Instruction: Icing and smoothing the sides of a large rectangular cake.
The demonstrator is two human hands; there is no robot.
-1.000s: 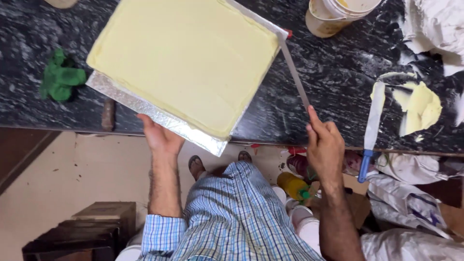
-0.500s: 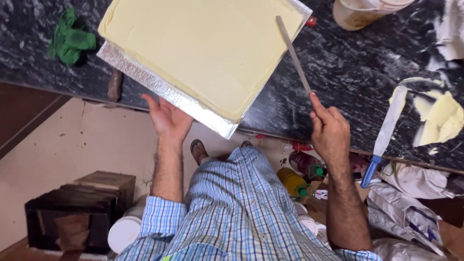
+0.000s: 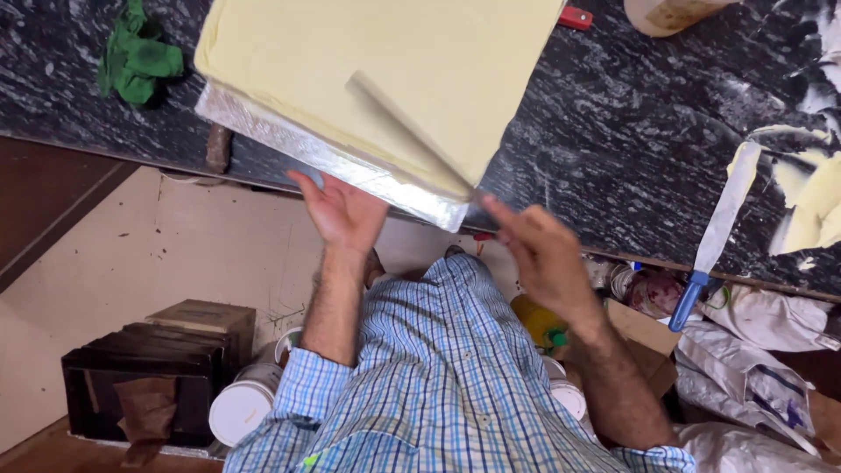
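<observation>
- Surface: one black, white-flecked stone counter (image 3: 631, 131) runs across the top of view; below its edge lies a pale floor (image 3: 175, 263).
- One square cake (image 3: 368, 70), coated in pale yellow cream, sits on one foil-wrapped board (image 3: 324, 153) that overhangs the counter's near edge.
- My left hand (image 3: 343, 210) is spread wide, palm up, under the board's overhanging edge.
- My right hand (image 3: 543, 254) grips the handle of one long flat blade (image 3: 403, 131), blurred, lying across the cake's near top.
- One blue-handled spatula (image 3: 718, 228) lies on the counter to the right, beside one heap of cream (image 3: 815, 201).
- One green cloth (image 3: 136, 57) lies at the far left.
- On the floor: one dark wooden crate (image 3: 149, 368) and at least two white tubs (image 3: 241, 407).
</observation>
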